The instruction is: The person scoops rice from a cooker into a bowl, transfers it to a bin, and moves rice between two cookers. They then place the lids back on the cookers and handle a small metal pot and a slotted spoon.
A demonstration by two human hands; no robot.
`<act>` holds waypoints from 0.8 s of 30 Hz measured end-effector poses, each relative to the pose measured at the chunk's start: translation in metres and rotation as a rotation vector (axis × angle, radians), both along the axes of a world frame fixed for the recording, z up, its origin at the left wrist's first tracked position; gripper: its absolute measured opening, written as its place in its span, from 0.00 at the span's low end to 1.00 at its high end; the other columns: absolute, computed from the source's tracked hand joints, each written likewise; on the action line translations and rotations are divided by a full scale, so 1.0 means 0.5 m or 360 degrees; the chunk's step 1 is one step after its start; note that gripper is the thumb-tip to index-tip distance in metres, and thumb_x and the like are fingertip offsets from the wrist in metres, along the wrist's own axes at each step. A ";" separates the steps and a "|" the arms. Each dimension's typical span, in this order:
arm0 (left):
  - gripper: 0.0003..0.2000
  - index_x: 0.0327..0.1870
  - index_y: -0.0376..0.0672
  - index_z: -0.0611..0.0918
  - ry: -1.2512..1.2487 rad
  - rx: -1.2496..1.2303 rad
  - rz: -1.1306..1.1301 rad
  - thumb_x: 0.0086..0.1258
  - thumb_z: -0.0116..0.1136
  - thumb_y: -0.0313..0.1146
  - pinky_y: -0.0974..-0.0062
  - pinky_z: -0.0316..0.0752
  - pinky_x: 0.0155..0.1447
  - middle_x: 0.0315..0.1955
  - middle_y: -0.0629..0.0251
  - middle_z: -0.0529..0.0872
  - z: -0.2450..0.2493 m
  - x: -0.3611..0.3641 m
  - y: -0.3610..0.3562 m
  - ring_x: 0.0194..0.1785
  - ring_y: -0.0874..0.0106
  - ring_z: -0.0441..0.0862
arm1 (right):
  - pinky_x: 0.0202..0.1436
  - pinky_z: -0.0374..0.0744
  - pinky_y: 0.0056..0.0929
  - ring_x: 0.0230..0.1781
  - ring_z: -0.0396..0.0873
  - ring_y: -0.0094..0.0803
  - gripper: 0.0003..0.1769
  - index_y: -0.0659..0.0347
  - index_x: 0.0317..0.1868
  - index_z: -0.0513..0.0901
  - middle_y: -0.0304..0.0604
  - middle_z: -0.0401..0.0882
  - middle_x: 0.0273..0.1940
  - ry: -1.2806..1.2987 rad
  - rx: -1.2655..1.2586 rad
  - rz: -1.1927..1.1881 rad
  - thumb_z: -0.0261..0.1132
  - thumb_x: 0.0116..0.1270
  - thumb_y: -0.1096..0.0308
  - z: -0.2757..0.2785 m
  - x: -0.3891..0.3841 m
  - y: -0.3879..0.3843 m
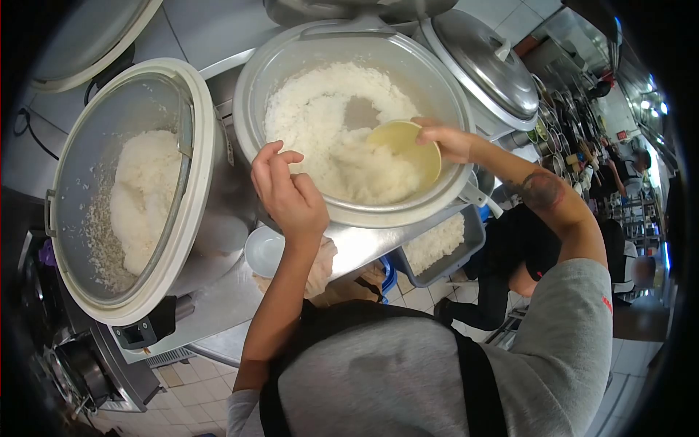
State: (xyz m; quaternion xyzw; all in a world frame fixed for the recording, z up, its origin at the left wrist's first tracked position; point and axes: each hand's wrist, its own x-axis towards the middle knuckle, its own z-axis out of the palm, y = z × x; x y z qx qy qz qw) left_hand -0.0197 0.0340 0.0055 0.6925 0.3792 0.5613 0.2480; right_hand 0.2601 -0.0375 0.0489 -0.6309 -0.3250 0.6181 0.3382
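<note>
A large round cooker [244, 116] holds white rice [302, 120], with a bare patch of its bottom showing. My right hand [444, 140] grips a pale yellow bowl [406, 138] by its rim. The bowl is tilted down into the rice at the cooker's right side, and rice lies at its mouth. My left hand [286, 191] is raised over the cooker's near left rim, fingers apart and partly bent, holding nothing.
At left, a second open cooker [200, 211] contains rice. A lidded cooker [484, 62] stands at the back right. Below are a grey tub [473, 244] of rice, a small bowl [264, 251] and a cloth [318, 273]. Other people are at the right.
</note>
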 end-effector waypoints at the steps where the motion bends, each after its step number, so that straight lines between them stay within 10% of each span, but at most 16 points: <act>1: 0.10 0.34 0.34 0.77 -0.0031 -0.0026 -0.0023 0.54 0.43 0.19 0.60 0.64 0.57 0.49 0.53 0.75 0.000 0.001 0.001 0.52 0.55 0.71 | 0.59 0.76 0.32 0.57 0.74 0.37 0.31 0.68 0.60 0.67 0.53 0.73 0.54 0.0190 0.0015 -0.0085 0.63 0.56 0.66 -0.010 -0.010 0.000; 6: 0.10 0.35 0.34 0.77 0.0000 -0.0028 -0.0003 0.54 0.43 0.19 0.61 0.64 0.57 0.49 0.54 0.75 -0.002 -0.003 0.000 0.52 0.55 0.71 | 0.62 0.73 0.36 0.58 0.74 0.41 0.35 0.68 0.64 0.65 0.54 0.73 0.57 -0.0183 0.0102 -0.0026 0.65 0.57 0.64 0.009 -0.148 0.036; 8: 0.10 0.35 0.34 0.77 0.0000 -0.0008 -0.0021 0.53 0.44 0.19 0.61 0.64 0.57 0.49 0.54 0.75 -0.001 0.000 0.003 0.52 0.55 0.71 | 0.58 0.75 0.36 0.54 0.77 0.41 0.35 0.67 0.60 0.72 0.56 0.78 0.51 -0.1290 0.0165 0.0495 0.70 0.52 0.60 0.034 -0.184 0.051; 24: 0.11 0.37 0.34 0.77 0.0057 0.0093 0.0009 0.57 0.41 0.20 0.64 0.69 0.53 0.49 0.50 0.76 -0.003 -0.005 0.003 0.51 0.56 0.75 | 0.45 0.76 0.36 0.39 0.79 0.41 0.27 0.62 0.45 0.75 0.48 0.79 0.37 -0.1402 0.0532 0.0784 0.71 0.42 0.62 0.080 -0.094 0.051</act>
